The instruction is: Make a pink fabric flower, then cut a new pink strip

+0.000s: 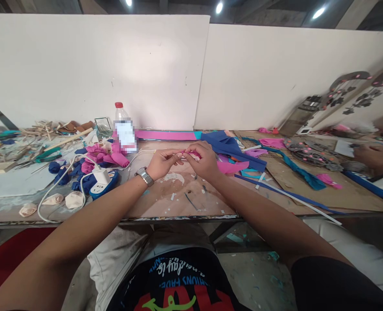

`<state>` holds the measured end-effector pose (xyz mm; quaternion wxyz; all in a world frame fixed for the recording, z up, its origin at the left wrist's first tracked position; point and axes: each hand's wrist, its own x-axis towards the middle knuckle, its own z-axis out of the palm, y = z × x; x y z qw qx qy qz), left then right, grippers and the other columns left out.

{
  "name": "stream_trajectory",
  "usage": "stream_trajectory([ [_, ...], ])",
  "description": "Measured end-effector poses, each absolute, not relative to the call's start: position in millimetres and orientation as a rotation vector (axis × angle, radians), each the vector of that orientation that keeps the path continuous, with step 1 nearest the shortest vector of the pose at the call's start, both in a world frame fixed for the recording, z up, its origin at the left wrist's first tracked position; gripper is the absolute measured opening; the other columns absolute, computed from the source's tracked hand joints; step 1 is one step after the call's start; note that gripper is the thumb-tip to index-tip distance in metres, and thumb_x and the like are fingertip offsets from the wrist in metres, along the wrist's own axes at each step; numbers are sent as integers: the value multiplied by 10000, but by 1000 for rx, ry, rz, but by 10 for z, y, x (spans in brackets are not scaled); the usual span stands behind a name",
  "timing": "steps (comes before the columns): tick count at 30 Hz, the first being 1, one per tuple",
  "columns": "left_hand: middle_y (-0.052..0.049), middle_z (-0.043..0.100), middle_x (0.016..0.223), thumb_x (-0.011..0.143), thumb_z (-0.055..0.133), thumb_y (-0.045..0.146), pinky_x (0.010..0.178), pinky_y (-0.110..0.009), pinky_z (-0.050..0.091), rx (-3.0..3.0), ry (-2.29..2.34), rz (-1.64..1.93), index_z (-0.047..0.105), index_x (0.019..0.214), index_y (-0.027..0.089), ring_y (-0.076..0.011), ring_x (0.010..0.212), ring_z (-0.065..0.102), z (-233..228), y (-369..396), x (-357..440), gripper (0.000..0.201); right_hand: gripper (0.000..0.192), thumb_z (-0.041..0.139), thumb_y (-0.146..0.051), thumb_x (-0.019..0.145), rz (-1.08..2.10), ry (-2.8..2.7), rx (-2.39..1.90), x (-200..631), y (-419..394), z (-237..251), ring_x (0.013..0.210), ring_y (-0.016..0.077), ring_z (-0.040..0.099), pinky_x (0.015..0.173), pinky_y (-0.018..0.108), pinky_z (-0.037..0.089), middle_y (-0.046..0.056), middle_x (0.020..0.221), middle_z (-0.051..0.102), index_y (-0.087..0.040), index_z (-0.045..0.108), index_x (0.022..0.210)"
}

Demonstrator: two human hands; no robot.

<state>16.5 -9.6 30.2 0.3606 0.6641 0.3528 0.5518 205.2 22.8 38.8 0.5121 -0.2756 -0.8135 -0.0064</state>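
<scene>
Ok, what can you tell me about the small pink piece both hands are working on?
The small pink piece looks like soft fabric or foam. It is pinched between the fingertips of the left hand and the right hand, held just above the brown worktable. Only a thin strip shows between the fingers, so its full shape cannot be told.

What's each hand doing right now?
Left hand: pinched shut on the pink piece.
Right hand: closed on the same pink piece.
</scene>
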Motion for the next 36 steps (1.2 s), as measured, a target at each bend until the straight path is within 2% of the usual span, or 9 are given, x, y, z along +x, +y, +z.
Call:
stream_trajectory([
  [7, -95, 790, 1002, 872, 681, 576, 644, -286, 544, 1739, 871, 1366, 758, 1199, 184, -188, 753, 747, 257, -79, 180, 516, 198, 669, -429, 942, 4, -1957, -641, 2055, 248, 373, 920, 233, 647, 886, 413, 435, 34, 909, 732, -245, 683, 872],
  [16, -106, 776, 1085, 925, 612, 578, 646, -273, 539, 1794, 873, 1318, 717, 1284, 197, -190, 789, 753, 261, -84, 166, 533, 164, 737, -398, 899, 71, -1918, -631, 2022, 241, 365, 908, 228, 664, 866, 402, 455, 28, 908, 748, -241, 701, 873],
  [25, -129, 735, 1152, 950, 552, 611, 670, -283, 529, 1763, 790, 1168, 575, 1454, 197, -221, 847, 762, 288, -127, 157, 652, 165, 782, -361, 864, 33, -1905, -644, 2019, 251, 349, 885, 224, 645, 850, 393, 439, 21, 881, 732, -231, 684, 839],
  [31, -124, 746, 1104, 948, 562, 603, 663, -278, 527, 1750, 783, 1180, 618, 1406, 191, -213, 829, 761, 280, -123, 165, 619, 153, 745, -374, 894, 18, -1940, -634, 2028, 242, 371, 903, 228, 647, 874, 405, 428, 22, 899, 741, -239, 685, 853],
  [34, -112, 749, 1109, 916, 641, 556, 646, -265, 526, 1753, 819, 1310, 653, 1352, 195, -177, 774, 749, 281, -109, 171, 567, 168, 738, -388, 902, 17, -1933, -605, 2023, 238, 379, 898, 221, 653, 860, 396, 427, 22, 894, 736, -234, 682, 864],
  [36, -96, 758, 1053, 873, 715, 512, 632, -258, 524, 1723, 851, 1442, 705, 1246, 182, -147, 708, 728, 282, -93, 171, 498, 194, 735, -412, 903, 18, -1924, -592, 2019, 238, 380, 884, 217, 653, 851, 392, 428, 22, 882, 731, -231, 678, 865],
])
